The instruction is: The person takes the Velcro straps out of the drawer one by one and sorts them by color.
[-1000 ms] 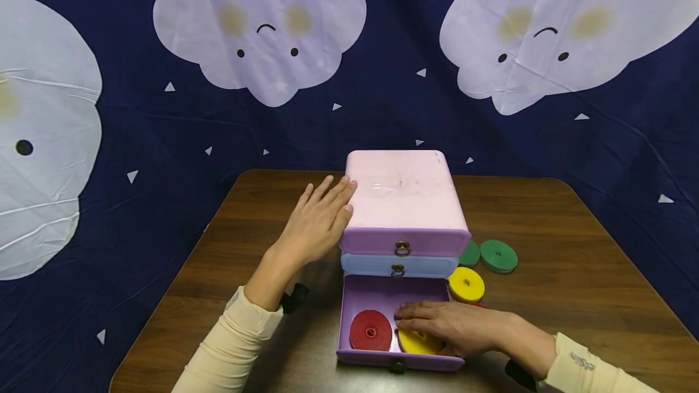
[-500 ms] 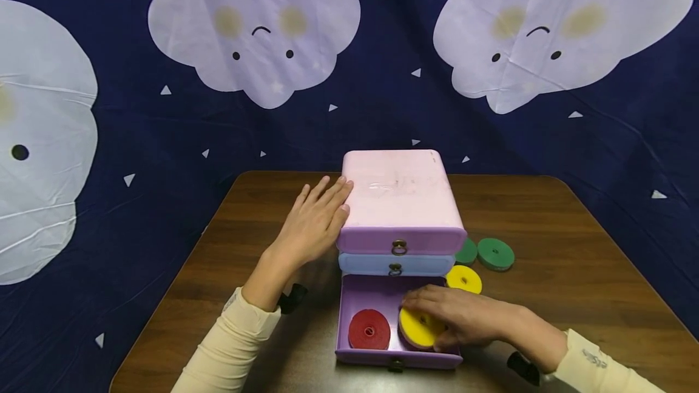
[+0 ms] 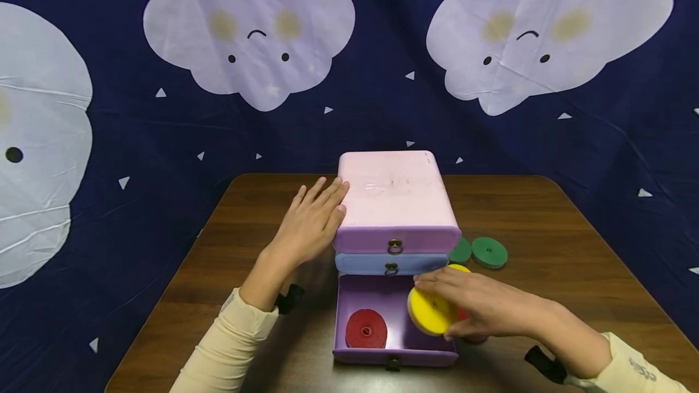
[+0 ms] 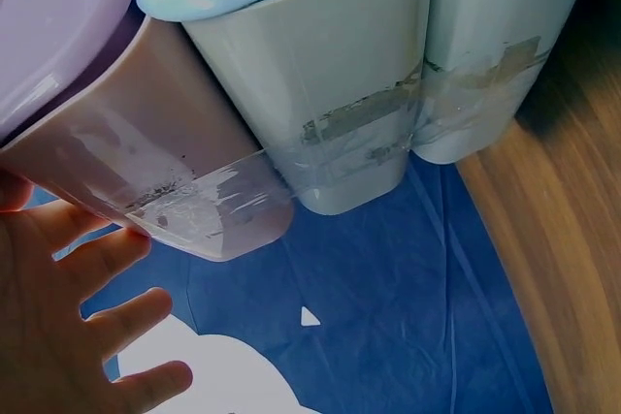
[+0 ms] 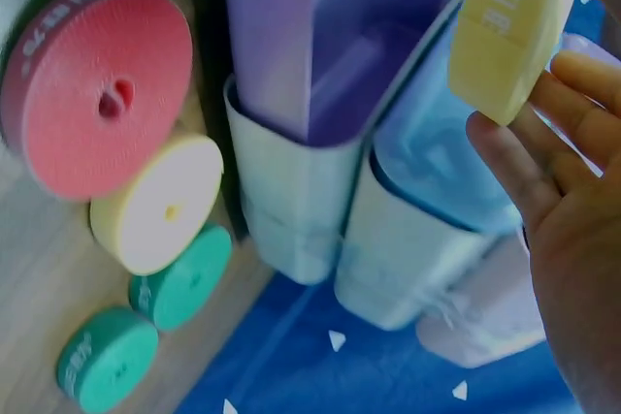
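My right hand [image 3: 486,303] pinches a roll of yellow tape [image 3: 427,313] by its edge, tilted over the right side of the pulled-out purple bottom drawer [image 3: 357,355]. In the right wrist view that yellow roll [image 5: 505,41] sits between thumb and fingers, with printing on its rim. A roll of red tape [image 3: 366,329] lies flat at the left in the drawer. My left hand [image 3: 307,226] rests with spread, straight fingers against the left side of the pink-topped cabinet [image 3: 394,190]. In the left wrist view its fingertips [image 4: 131,244] touch the cabinet wall.
Right of the cabinet, on the wooden table [image 3: 546,296], lie a red roll [image 5: 107,94], another yellow roll [image 5: 160,206] and two green rolls [image 3: 489,253]. The cabinet's blue drawer [image 3: 360,264] and purple top drawer [image 3: 366,239] are closed. A dark blue cloud-print cloth [image 3: 382,126] hangs behind.
The yellow roll, lying in the drawer earlier, has been lifted by my right hand and moved up and right to the drawer's side. The left hand stays against the cabinet.
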